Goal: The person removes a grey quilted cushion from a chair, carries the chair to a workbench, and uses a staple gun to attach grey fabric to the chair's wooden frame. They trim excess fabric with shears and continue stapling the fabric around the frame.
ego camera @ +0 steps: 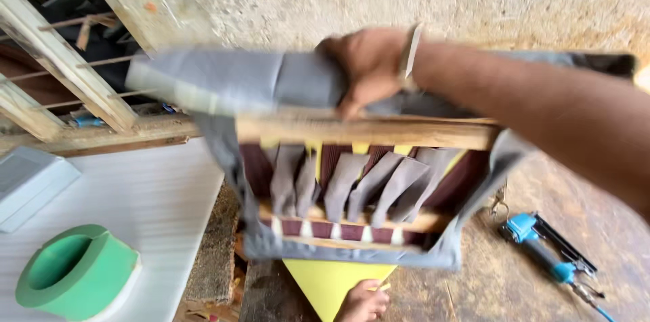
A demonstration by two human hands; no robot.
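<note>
My right hand [365,68] reaches in from the right and grips the grey-fabric-wrapped top edge of an upholstered wooden frame [365,131]. The frame is blurred by motion. Its underside faces me, showing grey fabric tabs [352,186] folded over a wooden rail, maroon cloth and yellow foam. A yellow foam corner [332,281] sticks out below the frame. My left hand [362,302] is at the bottom edge of the view with its fingers curled on that foam corner, partly cut off.
A green ring-shaped roll [74,271] and a grey box [27,186] lie on a white sheet [156,207] at the left. A blue staple gun [548,251] with a hose lies on the concrete floor at the right. Bare wooden frames [61,65] lean at the upper left.
</note>
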